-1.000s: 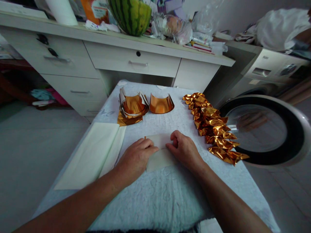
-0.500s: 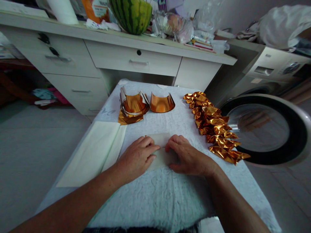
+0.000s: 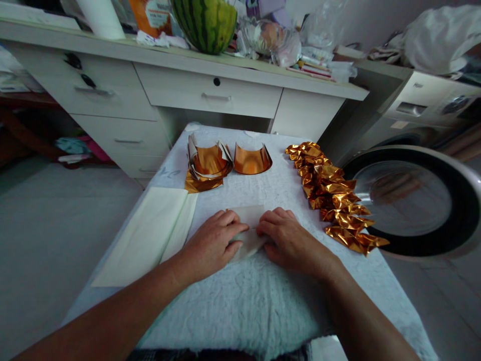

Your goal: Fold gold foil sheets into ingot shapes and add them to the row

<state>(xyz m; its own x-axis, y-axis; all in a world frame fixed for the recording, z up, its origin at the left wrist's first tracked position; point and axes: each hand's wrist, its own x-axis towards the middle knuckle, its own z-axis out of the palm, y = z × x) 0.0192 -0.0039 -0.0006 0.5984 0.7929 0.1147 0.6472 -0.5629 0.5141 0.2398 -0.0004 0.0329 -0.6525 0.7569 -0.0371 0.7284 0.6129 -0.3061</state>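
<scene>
A small whitish paper sheet point(image 3: 246, 213) lies on the cloth-covered table between my hands. My left hand point(image 3: 216, 243) grips its left side, fingers curled and thumb bent inward. On its right side my right hand point(image 3: 283, 238) is closed, fingertips and thumb on the lifted lower part. Beyond the hands stand curved copper-coloured foil sheets, a nested stack point(image 3: 208, 160) and a separate one point(image 3: 251, 160). To the right runs a row of folded copper foil pieces point(image 3: 330, 193). Larger cream paper sheets point(image 3: 146, 230) lie to the left.
Behind the table is a white counter point(image 3: 210, 103) with drawers, holding a cut watermelon point(image 3: 206, 25) and bags. At the right, the open round door point(image 3: 409, 200) of a washing machine point(image 3: 417, 100) stands close to the table edge.
The near right part of the small paper has been lifted and bent by my right hand. My left hand has hardly moved. The whole view has shifted slightly.
</scene>
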